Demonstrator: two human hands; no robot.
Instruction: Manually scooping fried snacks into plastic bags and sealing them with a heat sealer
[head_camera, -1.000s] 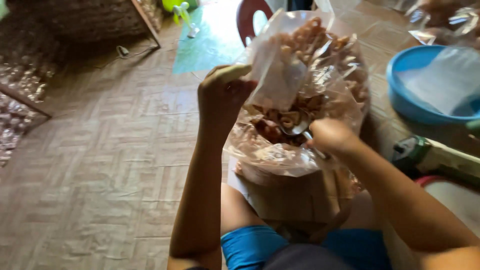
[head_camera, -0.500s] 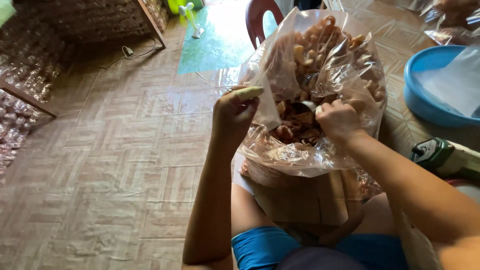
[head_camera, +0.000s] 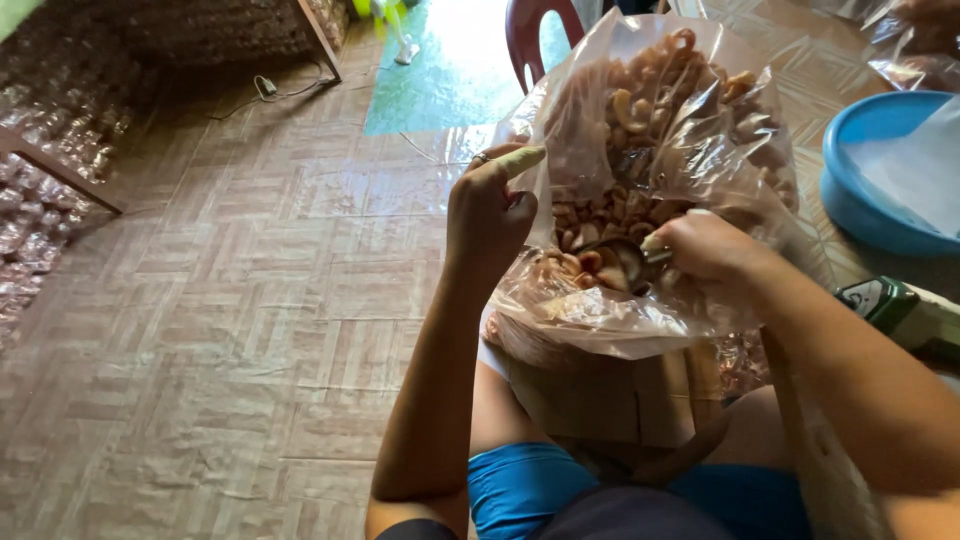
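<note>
Both hands (head_camera: 490, 215) work inside a clear snack bag (head_camera: 660, 150).

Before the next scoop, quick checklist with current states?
1. Left hand has a grip on the plastic bag edge, mouth held open: ok.
2. Right hand holds the spoon, its bowl down among the snack pieces: ok.
3. Bag rests on the cardboard box on the lap: ok.
4. Load in the spoon: cannot tell, hidden by plastic.
5. Blue basin stands apart on the right: ok.
</note>
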